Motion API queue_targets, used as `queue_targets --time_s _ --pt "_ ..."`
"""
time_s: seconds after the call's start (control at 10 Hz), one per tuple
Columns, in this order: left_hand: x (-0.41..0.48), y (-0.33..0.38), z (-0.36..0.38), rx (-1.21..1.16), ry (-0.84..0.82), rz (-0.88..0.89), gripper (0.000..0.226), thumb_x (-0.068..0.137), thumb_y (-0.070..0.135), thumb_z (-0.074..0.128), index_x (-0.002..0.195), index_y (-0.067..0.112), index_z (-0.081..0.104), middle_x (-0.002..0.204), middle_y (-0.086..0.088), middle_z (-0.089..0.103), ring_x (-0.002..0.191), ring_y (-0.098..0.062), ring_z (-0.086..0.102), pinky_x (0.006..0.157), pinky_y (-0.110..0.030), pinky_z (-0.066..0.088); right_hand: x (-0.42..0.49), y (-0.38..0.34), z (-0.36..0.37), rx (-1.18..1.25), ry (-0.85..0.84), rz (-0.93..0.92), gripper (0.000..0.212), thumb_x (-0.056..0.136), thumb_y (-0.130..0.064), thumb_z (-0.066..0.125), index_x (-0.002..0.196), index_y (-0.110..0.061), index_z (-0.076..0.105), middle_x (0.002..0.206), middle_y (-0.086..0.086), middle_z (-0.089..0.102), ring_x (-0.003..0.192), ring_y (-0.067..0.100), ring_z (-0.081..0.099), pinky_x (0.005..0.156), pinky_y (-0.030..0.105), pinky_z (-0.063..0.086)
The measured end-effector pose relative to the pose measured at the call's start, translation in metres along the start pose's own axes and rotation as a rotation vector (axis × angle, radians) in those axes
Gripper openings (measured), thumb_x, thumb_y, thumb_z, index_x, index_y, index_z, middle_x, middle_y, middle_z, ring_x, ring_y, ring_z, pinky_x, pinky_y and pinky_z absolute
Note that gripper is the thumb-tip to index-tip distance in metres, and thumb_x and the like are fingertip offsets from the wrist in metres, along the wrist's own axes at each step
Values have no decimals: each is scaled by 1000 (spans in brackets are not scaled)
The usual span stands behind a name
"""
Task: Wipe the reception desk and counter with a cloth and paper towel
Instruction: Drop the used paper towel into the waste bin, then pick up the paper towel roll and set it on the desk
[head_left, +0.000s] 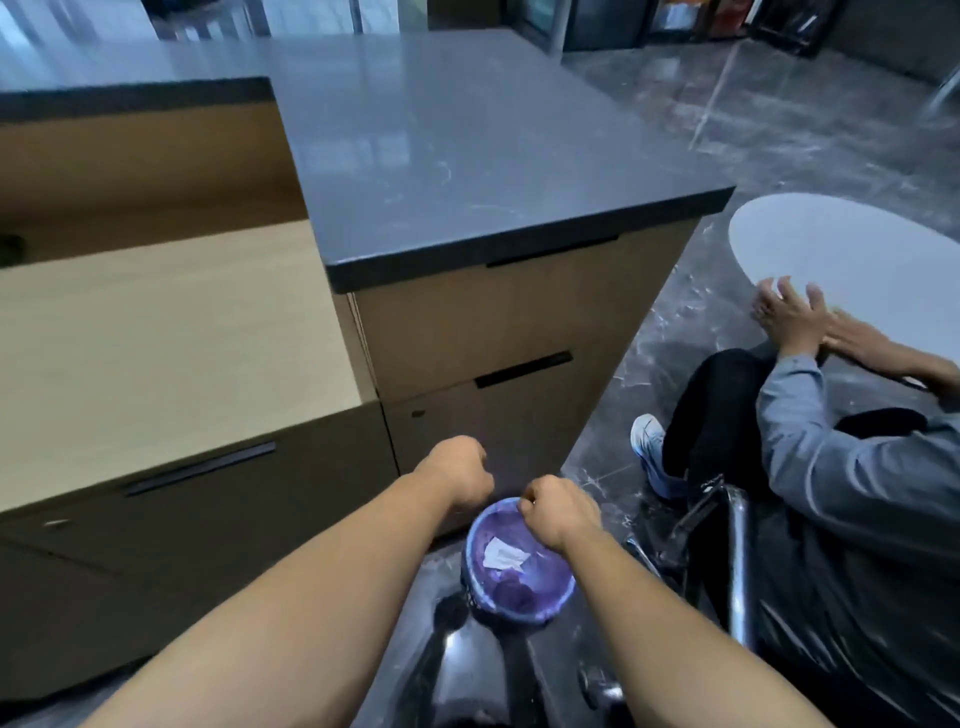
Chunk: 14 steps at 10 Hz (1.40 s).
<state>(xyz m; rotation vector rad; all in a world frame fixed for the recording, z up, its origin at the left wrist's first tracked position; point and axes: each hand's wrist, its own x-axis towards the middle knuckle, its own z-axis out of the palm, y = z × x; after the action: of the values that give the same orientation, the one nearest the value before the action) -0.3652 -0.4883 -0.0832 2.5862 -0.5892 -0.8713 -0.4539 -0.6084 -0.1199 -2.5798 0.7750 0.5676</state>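
At 6 o'clock a small round bin lined with purple plastic (470, 561) stands on the dark marble floor (613, 364), a white scrap of paper towel (501, 553) inside it. The left grip (460, 475) is clenched, nothing seen in it. The right grip (558, 512) curls over the bin's rim; I cannot tell if it pinches the liner. At 12 o'clock rises the dark grey stone-topped bench (467, 156), and at 9 o'clock the pale wooden desk (156, 338).

Glossy grey counter (467, 156) stands raised beside lower pale wooden desk (156, 338).
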Motion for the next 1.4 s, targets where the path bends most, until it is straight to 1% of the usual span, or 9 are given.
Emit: queue_targets --time_s 0.3,0.5,0.6,0.7,0.8,1.0,1.1,1.2,1.4 --pt "-71 19 -88 5 34 18 37 93 28 56 118 3 67 122 -11 66 113 -25 61 95 -29 48 -61 -59 -82 -116 -40 -132 34 94 -43 51 111 -18 67 123 9 64 116 28 58 90 32 45" --pt "-105 -5 -135 -135 113 -59 39 94 43 53 103 9 69 99 -5 59 89 -14 48 84 -27 43 -88 -113 -113 -90 -175 -294 48 94 -56 46 116 -16 64 123 9 62 114 27 57 92 35 44" --pt "-122 -23 -152 -205 158 -103 26 94 41 52 86 17 56 90 -3 52 81 -17 43 68 -26 35 -103 -147 -125 -60 -167 -417 50 96 -52 47 122 -13 63 124 11 61 115 28 57 96 36 46" --pt "-144 -43 -178 -371 214 -202 28 94 38 54 80 13 56 82 -6 52 71 -19 45 64 -28 36 -117 -186 -139 -22 -159 -540 40 97 -45 48 97 -9 67 105 11 64 97 27 60 85 33 48" --pt "-166 -59 -198 -469 272 -221 37 93 40 52 71 11 53 73 -7 50 61 -18 42 63 -29 35 -124 -224 -151 43 -146 -631 33 96 -40 51 90 -10 64 91 9 62 86 25 57 77 33 46" --pt "-201 -113 -228 -579 403 -306 47 96 47 40 106 7 64 106 -5 65 102 -19 60 87 -36 43 -128 -296 -154 43 -147 -712 46 95 -41 53 97 2 68 82 12 62 70 21 51 65 33 42" --pt "-214 -153 -246 -615 460 -348 46 97 47 41 110 9 62 111 -5 65 105 -20 60 91 -36 43 -118 -338 -144 29 -158 -708 49 95 -44 53 101 2 68 89 15 68 72 21 53 65 31 44" --pt "-222 -202 -264 -661 491 -397 47 96 49 42 113 8 61 113 -6 64 107 -20 60 86 -34 42 -106 -383 -129 42 -168 -697 45 95 -42 54 104 0 68 102 18 71 75 21 55 65 30 45" --pt "-226 -318 -312 -707 518 -465 46 96 47 45 112 7 61 113 -8 65 109 -22 61 77 -30 40 -85 -488 -90 55 -226 -672 41 97 -35 54 106 3 66 86 12 62 73 21 51 61 27 40"
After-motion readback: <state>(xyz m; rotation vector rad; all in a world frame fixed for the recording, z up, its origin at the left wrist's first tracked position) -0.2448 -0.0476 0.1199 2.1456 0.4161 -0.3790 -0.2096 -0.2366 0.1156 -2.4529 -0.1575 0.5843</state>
